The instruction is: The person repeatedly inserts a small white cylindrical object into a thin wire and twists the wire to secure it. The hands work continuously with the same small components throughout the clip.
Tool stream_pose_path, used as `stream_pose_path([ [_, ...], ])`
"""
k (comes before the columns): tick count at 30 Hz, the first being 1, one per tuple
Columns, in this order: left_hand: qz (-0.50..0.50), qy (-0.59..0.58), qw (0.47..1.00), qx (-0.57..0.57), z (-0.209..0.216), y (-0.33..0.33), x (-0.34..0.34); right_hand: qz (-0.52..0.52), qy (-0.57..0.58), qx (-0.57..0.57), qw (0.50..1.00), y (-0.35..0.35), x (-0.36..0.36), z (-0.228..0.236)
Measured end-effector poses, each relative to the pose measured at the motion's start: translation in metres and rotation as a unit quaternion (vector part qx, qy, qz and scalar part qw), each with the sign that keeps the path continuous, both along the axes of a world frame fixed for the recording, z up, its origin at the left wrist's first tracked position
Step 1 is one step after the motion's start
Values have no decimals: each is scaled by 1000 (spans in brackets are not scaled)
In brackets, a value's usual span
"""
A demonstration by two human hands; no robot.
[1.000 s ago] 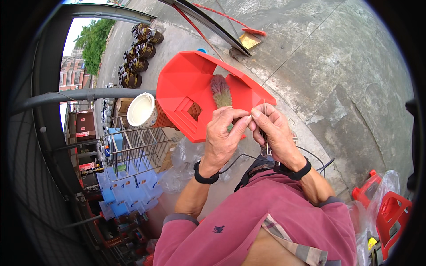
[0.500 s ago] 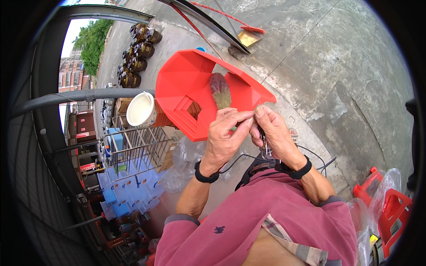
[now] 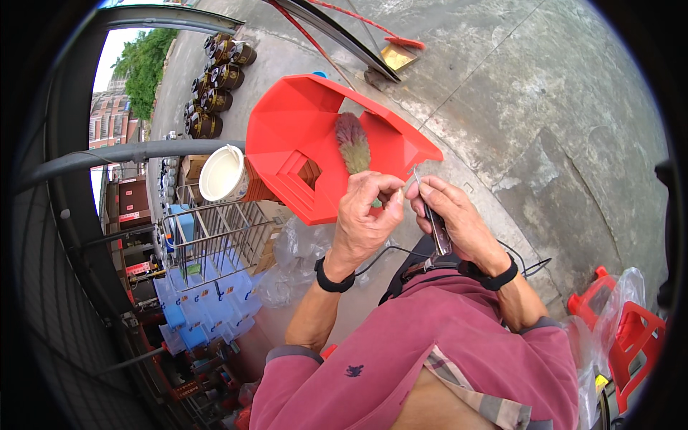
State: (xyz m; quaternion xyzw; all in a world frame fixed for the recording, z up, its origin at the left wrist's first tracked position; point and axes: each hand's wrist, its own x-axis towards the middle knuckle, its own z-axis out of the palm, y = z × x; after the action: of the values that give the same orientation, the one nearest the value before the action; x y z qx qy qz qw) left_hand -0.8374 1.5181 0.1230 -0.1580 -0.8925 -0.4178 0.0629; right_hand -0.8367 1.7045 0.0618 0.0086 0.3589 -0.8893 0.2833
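Observation:
In front of my waist, my right hand (image 3: 451, 215) is closed around a slim folding multi-tool (image 3: 438, 233) with a dark handle and metal parts. A thin, bent metal piece sticks up from its upper end, past my fingertips. My left hand (image 3: 367, 215) is raised beside it, thumb and fingers pinched together. Whatever the pinch holds, if anything, is too small to make out. Just beyond both hands sits a large red plastic hopper-like shell (image 3: 279, 129) with square openings. A fluffy grey-green and purple duster (image 3: 353, 147) lies against it, partly behind my left hand.
A white bucket (image 3: 223, 175) stands left of the red shell, above a metal wire rack (image 3: 215, 240). Blue plastic bins (image 3: 215, 304) are lower left. Several dark kegs (image 3: 227, 77) stand far left. A dustpan (image 3: 398, 57) lies far ahead; red stools (image 3: 634, 351) are at right.
My hands have drawn slightly apart at the fingertips. The multi-tool in my right hand has turned, so its handle and the bent metal tip show more clearly.

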Motion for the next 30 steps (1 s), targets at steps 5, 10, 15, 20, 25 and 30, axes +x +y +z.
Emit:
stream_pose_path([
  [5,-19,43,997,-64,-4,-5,-1,15,19,-11,1000,4,4,9],
  [10,-29,90,991,-98,-3,-6,-3,75,81,57,992,14,3,12],
  [15,-33,116,985,-120,-1,-3,-6,56,121,86,987,13,5,10],
  [20,-58,157,975,-144,-2,-1,-11,32,133,107,985,5,3,9],
  [25,-60,172,970,-160,-5,-3,-12,50,143,126,980,10,-1,11],
  [30,-60,169,967,-181,-8,-4,-12,45,146,136,979,7,-10,7],
])
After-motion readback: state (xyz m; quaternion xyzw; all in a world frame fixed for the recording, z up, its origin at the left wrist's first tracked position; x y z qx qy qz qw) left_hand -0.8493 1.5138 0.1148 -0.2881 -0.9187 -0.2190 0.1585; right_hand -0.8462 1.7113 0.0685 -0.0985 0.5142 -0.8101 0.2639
